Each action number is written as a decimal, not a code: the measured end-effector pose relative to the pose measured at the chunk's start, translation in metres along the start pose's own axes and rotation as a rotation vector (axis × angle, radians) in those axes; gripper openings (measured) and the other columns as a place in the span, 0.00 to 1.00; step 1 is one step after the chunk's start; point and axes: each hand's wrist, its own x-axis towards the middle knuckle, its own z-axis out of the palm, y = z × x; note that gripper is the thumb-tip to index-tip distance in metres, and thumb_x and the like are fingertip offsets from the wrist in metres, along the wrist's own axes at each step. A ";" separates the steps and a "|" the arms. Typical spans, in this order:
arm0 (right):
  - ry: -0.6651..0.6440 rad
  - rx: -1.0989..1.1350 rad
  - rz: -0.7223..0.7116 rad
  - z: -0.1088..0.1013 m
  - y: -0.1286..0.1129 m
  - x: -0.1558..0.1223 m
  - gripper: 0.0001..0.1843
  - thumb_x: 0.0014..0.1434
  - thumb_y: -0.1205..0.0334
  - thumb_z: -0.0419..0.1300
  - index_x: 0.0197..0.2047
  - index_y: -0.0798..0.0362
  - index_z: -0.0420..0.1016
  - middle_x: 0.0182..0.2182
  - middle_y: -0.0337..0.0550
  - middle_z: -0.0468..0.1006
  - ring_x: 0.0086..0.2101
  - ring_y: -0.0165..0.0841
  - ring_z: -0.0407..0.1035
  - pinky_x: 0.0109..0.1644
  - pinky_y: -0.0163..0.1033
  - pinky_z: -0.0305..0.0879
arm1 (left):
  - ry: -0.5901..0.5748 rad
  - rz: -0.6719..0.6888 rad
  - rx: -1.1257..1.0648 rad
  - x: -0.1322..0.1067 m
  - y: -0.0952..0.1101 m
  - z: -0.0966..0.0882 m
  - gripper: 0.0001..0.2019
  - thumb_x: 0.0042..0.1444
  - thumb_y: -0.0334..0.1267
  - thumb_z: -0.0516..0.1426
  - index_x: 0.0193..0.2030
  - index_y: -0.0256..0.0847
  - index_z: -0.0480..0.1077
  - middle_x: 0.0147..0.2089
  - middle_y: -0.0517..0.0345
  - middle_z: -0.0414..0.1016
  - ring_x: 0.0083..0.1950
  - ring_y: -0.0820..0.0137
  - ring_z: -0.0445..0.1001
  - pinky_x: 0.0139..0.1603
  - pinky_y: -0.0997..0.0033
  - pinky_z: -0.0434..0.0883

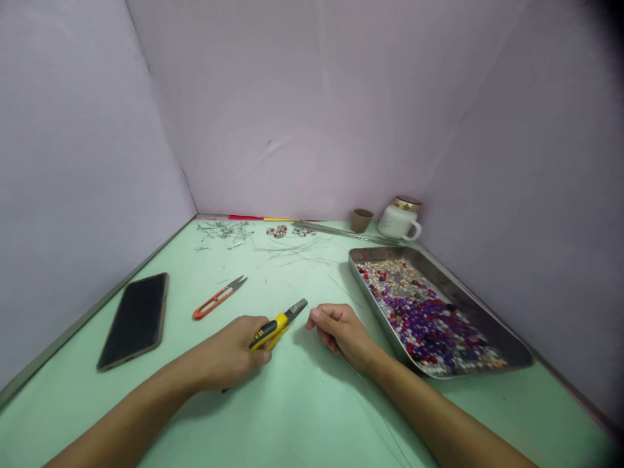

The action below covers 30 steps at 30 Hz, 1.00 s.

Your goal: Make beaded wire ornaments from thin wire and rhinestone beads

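Note:
My left hand [238, 351] is wrapped round a pair of pliers [275, 331] with yellow and black handles. The metal jaws point up and to the right, close to my right fingertips. With thumb and fingers pinched together, my right hand [344, 331] holds a thin wire [390, 432], whose long end trails under the forearm toward the near edge. The wire is so fine near the jaws that I cannot tell whether they touch it. Orange thread snips [219, 299] lie beyond my left hand.
A metal tray [400, 348] of mixed beads stands at right. Behind are a white lidded mug [397, 222], a brown cup [361, 221], a wire bundle [348, 232], beaded pieces [277, 231] and wire scraps [224, 230]. A phone [134, 322] lies left. Walls enclose the table.

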 end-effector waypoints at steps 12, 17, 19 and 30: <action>0.036 0.098 -0.002 -0.003 0.005 0.003 0.16 0.49 0.51 0.55 0.21 0.55 0.66 0.06 0.26 0.50 0.09 0.20 0.39 0.12 0.29 0.33 | -0.009 -0.063 -0.039 0.012 -0.009 -0.017 0.05 0.41 0.36 0.54 0.24 0.39 0.60 0.20 0.67 0.56 0.23 0.76 0.55 0.22 0.78 0.52; 0.003 0.193 0.005 0.000 0.004 -0.002 0.17 0.49 0.50 0.56 0.20 0.55 0.65 0.05 0.26 0.50 0.09 0.19 0.39 0.11 0.29 0.33 | 0.246 -0.114 -0.126 0.017 -0.028 -0.039 0.06 0.40 0.37 0.55 0.25 0.39 0.62 0.22 0.64 0.63 0.25 0.72 0.62 0.26 0.74 0.58; -0.017 0.211 0.009 0.002 0.004 -0.003 0.17 0.49 0.51 0.57 0.20 0.56 0.66 0.05 0.26 0.51 0.08 0.19 0.40 0.11 0.29 0.34 | 0.508 -0.271 -0.135 0.015 -0.037 -0.053 0.08 0.41 0.41 0.55 0.26 0.39 0.61 0.21 0.63 0.63 0.24 0.71 0.63 0.25 0.73 0.58; 0.040 0.418 0.022 0.004 0.000 -0.001 0.14 0.49 0.54 0.58 0.21 0.57 0.68 0.07 0.27 0.52 0.09 0.18 0.40 0.10 0.27 0.34 | 0.421 -0.139 0.389 0.026 -0.010 -0.001 0.11 0.46 0.46 0.50 0.25 0.41 0.60 0.26 0.59 0.66 0.28 0.68 0.65 0.27 0.71 0.58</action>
